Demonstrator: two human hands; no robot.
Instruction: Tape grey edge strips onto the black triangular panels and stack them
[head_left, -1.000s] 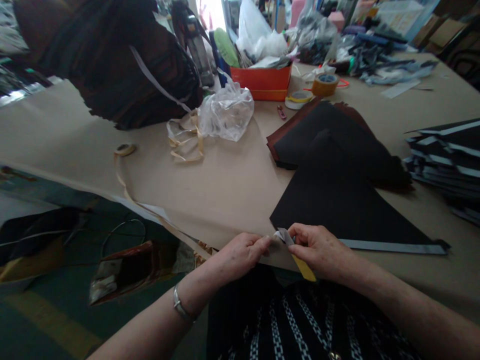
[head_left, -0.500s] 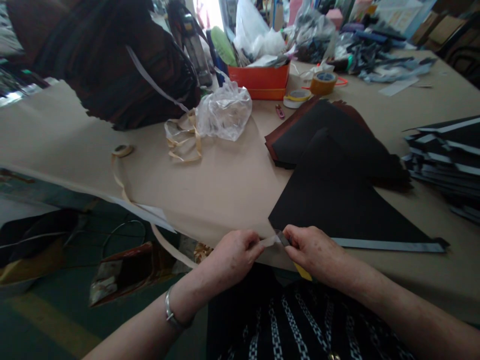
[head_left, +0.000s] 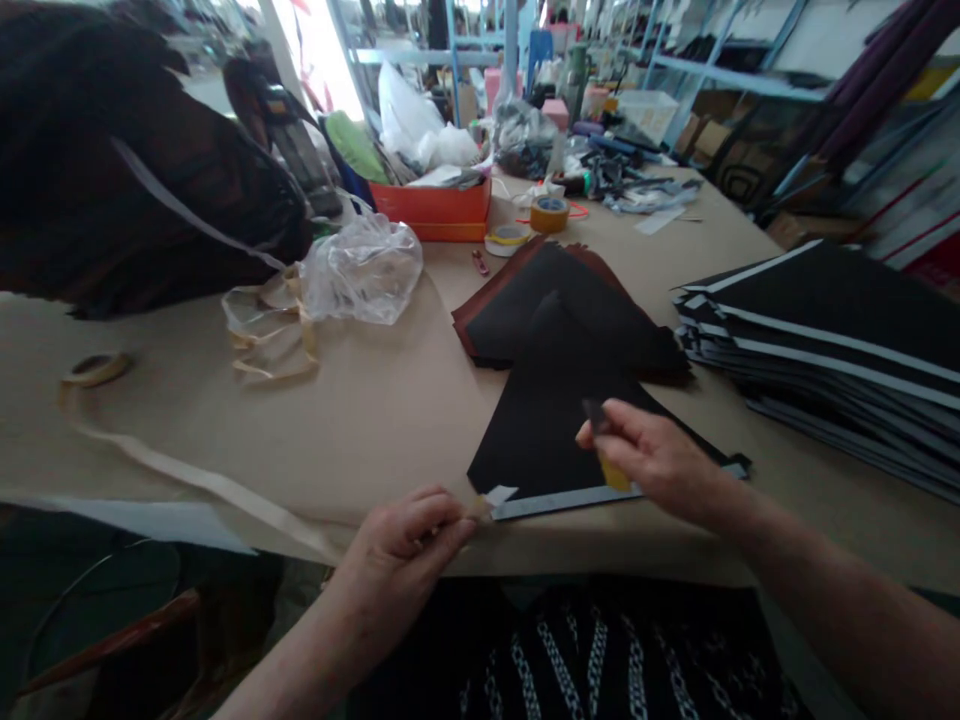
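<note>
My left hand (head_left: 416, 540) pinches the end of a strip of beige tape (head_left: 217, 485) at the table's front edge, beside the left corner of a black triangular piece (head_left: 555, 420). From there the strip runs left to its roll (head_left: 101, 370). A pale strip (head_left: 562, 497) lies along the black piece's front edge, its left end folded up over the corner. My right hand (head_left: 649, 450) is closed around a small knife (head_left: 616, 472) with a yellow handle and dark blade, raised above the black piece.
Behind lies a stack of black and brown pieces (head_left: 517, 310). Right is a pile of black pieces with pale strips (head_left: 832, 330). Clear plastic (head_left: 367, 265), an orange box (head_left: 435, 210), tape rolls (head_left: 550, 213) and a large dark bundle (head_left: 150, 190) occupy the table's back and left.
The view has swung right and up. My right hand has moved the knife away from the tape, up over the black piece. My left hand still pinches the tape; a folded strip end now shows.
</note>
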